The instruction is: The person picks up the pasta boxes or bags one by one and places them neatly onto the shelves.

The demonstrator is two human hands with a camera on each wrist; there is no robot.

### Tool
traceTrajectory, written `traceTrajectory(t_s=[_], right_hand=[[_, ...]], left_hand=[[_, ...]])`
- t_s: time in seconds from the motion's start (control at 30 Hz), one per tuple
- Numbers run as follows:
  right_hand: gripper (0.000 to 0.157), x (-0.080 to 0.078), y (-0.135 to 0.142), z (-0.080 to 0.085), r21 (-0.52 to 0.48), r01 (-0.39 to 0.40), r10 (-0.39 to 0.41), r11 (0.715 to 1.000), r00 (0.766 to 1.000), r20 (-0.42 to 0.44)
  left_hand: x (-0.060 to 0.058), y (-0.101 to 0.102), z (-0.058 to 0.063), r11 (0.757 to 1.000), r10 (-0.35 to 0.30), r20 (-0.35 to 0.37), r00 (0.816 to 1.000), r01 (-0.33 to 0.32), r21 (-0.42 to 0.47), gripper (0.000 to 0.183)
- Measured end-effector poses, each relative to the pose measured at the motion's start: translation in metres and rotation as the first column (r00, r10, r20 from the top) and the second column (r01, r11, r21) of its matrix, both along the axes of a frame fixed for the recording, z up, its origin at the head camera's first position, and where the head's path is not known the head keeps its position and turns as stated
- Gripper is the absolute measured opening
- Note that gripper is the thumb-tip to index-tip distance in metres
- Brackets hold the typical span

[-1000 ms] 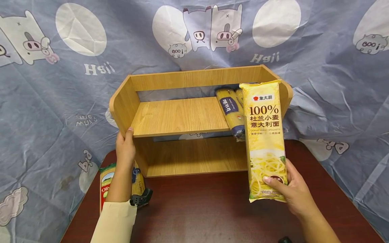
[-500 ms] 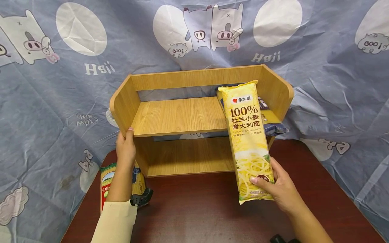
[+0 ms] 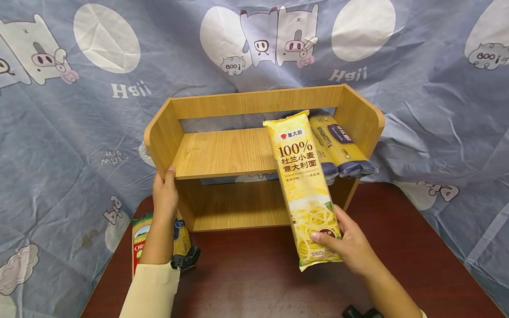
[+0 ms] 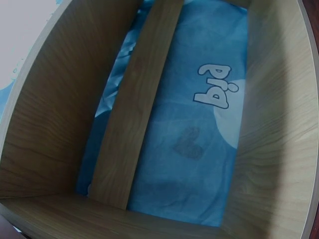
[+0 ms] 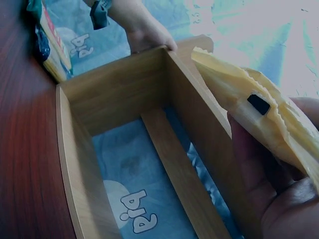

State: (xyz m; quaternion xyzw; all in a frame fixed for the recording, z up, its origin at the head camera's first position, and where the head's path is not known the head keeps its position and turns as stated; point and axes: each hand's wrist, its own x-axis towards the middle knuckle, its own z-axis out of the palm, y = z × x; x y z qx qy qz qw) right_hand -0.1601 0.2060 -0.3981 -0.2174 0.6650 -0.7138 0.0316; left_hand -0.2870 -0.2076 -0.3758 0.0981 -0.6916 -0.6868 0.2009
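Note:
My right hand (image 3: 351,245) grips a yellow spaghetti packet (image 3: 304,185) near its lower end, thumb across the front. The packet is upright, top tilted left, in front of a two-tier wooden shelf (image 3: 222,154). Its back seam faces the right wrist view, where the packet (image 5: 279,124) is above the shelf's lower compartment. My left hand (image 3: 164,194) holds the shelf's left side at the upper board's front corner, thumb on the edge; the other fingers are mostly hidden. Two spaghetti packs (image 3: 346,150) with blue ends lie on the upper board's right, partly behind the yellow packet.
On the table's left, a red-and-green pasta packet (image 3: 140,238) and a yellow pasta packet (image 3: 182,238) lie partly behind the left forearm. The dark red tabletop (image 3: 246,274) extends before the shelf. A blue printed cloth (image 3: 254,48) hangs behind.
My right hand has carried the yellow spaghetti packet leftward across the shelf front, tilting its top left. The packs on the right have come into view. My left hand stays put.

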Motion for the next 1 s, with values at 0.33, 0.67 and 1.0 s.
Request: traceTrajectory(t_s=[0.33,0.67,1.0], right_hand=[[0.057,-0.005,-0.013,-0.004,-0.006,-0.039,0.040,0.999,0.997,0.063],[0.059,-0.012,-0.023,-0.013,-0.037,-0.019,0.025,0.999,0.987,0.157],[0.047,-0.014,-0.029,-0.008,-0.102,-0.052,0.071,0.993,0.977,0.200]], left_hand=[[0.000,-0.001,-0.003,1.000,0.003,0.005,1.000,-0.003,-0.001,0.053],[-0.002,-0.001,-0.004,1.000,0.022,0.023,0.999,-0.022,-0.017,0.054],[-0.003,-0.001,-0.002,1.000,0.011,0.006,1.000,-0.011,-0.009,0.051]])
